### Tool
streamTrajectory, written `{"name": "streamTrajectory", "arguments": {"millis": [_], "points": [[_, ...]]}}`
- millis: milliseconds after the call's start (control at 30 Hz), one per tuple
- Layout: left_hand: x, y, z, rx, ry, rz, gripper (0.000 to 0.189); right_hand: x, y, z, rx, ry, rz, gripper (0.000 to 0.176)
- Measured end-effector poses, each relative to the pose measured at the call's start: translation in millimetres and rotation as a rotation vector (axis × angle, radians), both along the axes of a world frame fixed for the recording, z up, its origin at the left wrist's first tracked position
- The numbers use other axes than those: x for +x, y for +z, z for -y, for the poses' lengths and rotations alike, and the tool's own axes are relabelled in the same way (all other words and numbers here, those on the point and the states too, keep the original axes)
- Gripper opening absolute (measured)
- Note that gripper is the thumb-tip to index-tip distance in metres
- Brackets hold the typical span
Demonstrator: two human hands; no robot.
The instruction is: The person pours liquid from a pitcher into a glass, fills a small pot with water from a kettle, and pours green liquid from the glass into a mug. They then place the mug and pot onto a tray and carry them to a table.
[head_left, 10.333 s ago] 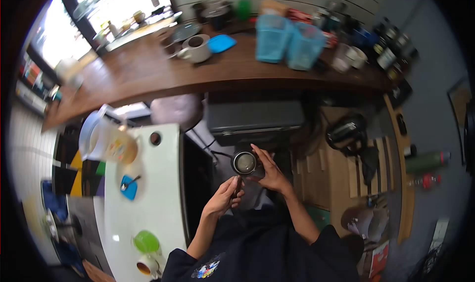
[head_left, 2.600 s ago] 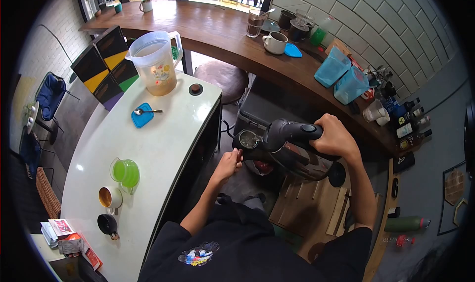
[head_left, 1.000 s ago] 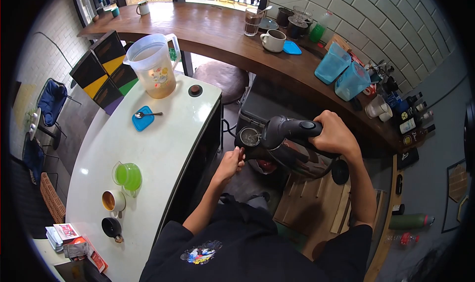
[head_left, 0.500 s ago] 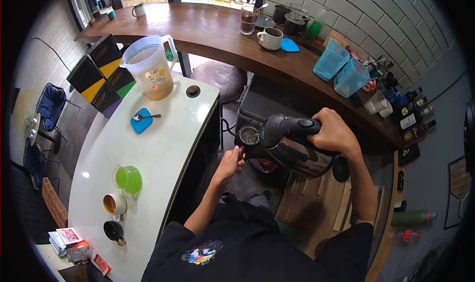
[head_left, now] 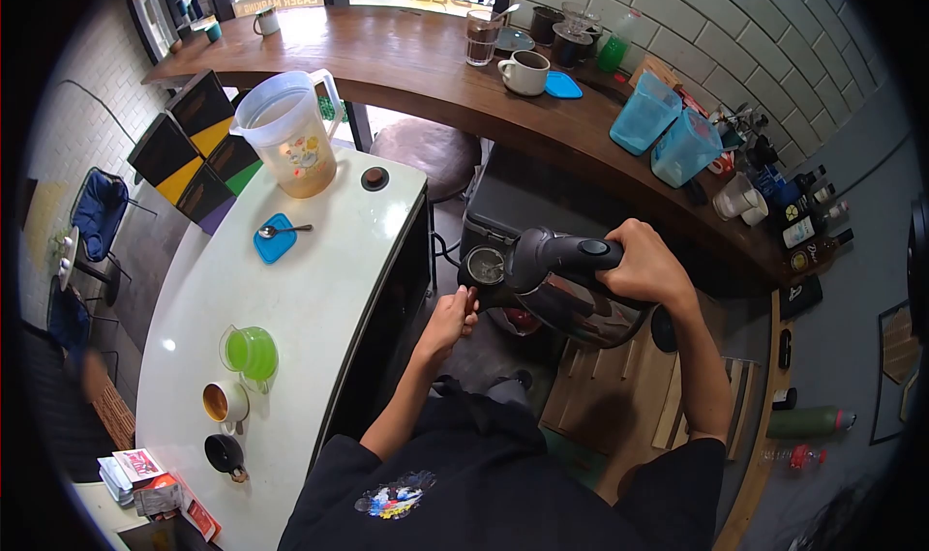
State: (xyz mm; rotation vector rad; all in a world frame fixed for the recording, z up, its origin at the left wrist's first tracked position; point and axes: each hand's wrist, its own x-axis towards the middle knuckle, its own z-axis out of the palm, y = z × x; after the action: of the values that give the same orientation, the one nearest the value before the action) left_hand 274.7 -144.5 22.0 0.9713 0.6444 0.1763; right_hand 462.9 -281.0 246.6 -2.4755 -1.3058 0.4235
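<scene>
My right hand (head_left: 650, 268) is wrapped round the black handle of an electric kettle (head_left: 592, 309). The kettle is tipped to the left, its spout end right above a small dark pot (head_left: 484, 265). Clear liquid shows inside the pot's round opening; a stream looks to be falling into it. My left hand (head_left: 451, 320) has its fingers closed round the pot's brown handle, holding the pot off the counter, in the gap between the two worktops.
On the white counter (head_left: 339, 280) left of me stand a large plastic pitcher (head_left: 295, 145), a green-liquid jug (head_left: 251, 352), a mug (head_left: 224, 401) and a black cup (head_left: 224, 451). A teaspoon (head_left: 281, 230) lies on a blue lid. The wooden bar (head_left: 406, 72) holds cups and blue containers.
Both hands, the kettle and the pot keep nearly the same pose. The view has shifted slightly. A blurred shape now shows at the lower left beyond the white counter.
</scene>
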Motion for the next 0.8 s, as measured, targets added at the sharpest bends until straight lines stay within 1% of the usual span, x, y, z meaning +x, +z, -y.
{"name": "streamTrajectory", "arguments": {"millis": [133, 267, 333, 400, 467, 533, 567, 633, 667, 733, 800], "points": [[2, 2, 3, 0.008, -0.009, -0.006, 0.039, 3, -9, 12, 0.093, -0.003, -0.005, 0.022], [7, 4, 8, 0.014, -0.02, -0.008, 0.039, 7, -8, 27, 0.016, -0.08, -0.065, 0.023], [12, 4, 10, 0.016, -0.039, -0.006, 0.039, 13, -16, 40, 0.124, -0.075, -0.116, 0.021], [17, 3, 12, 0.012, -0.068, -0.011, 0.043, 17, -22, 54, 0.16, -0.11, -0.138, 0.019], [24, 5, 17, 0.022, -0.091, -0.012, 0.043, 21, -26, 70, 0.197, -0.151, -0.159, 0.017], [32, 9, 23, 0.033, -0.119, -0.015, 0.043, 24, -31, 88, 0.337, -0.172, -0.237, 0.008], [37, 10, 26, 0.034, -0.125, -0.023, 0.043, 26, -35, 99, 0.343, -0.192, -0.236, 0.008], [48, 11, 33, 0.039, -0.153, -0.033, 0.043, 32, -48, 123, 0.503, -0.265, -0.258, 0.005], [53, 9, 35, 0.033, -0.175, -0.021, 0.043, 34, -53, 136, 0.51, -0.288, -0.254, 0.005], [66, 9, 42, 0.03, -0.221, -0.014, 0.043, 39, -62, 161, 0.675, -0.37, -0.268, 0.003], [77, 10, 50, -0.004, -0.231, -0.014, 0.035, 41, -66, 186, 0.738, -0.448, -0.254, 0.003]]}}
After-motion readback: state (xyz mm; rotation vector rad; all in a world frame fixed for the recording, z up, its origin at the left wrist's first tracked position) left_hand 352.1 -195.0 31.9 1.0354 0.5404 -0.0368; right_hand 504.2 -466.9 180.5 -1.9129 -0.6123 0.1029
